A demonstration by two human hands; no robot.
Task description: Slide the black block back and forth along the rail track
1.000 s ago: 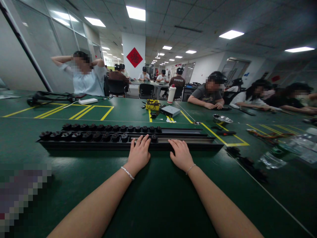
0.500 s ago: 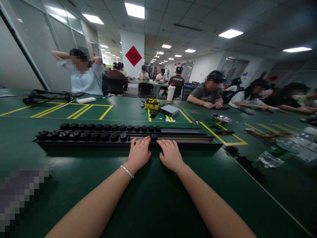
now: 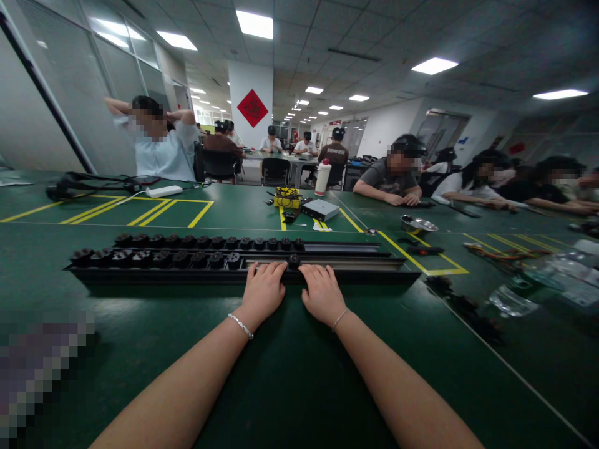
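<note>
Across the green table lies a long black power track (image 3: 365, 274) with a metallic inner channel. One round black socket module (image 3: 293, 261) sits in that channel, apart from the others. My left hand (image 3: 264, 288) rests on the track's near edge, fingers stretched out, its index fingertip at the module's left side. On the module's right side is my right hand (image 3: 322, 292), fingers also extended and lying over the rail. Neither hand is wrapped around anything. Several similar modules (image 3: 196, 259) line the left part of this track. Behind it, a second track (image 3: 344, 247) carries its own row.
Beyond the tracks stand a yellow box with cables (image 3: 286, 197), a grey box (image 3: 321, 209) and a bottle (image 3: 322, 178). To the right are a metal bowl (image 3: 418, 224), black parts (image 3: 468, 312) and a plastic water bottle (image 3: 515, 293). Several people sit around.
My right hand has moved left along the track to the single module. That module has shifted very slightly right in the last half second. My left hand stays nearly in place.
</note>
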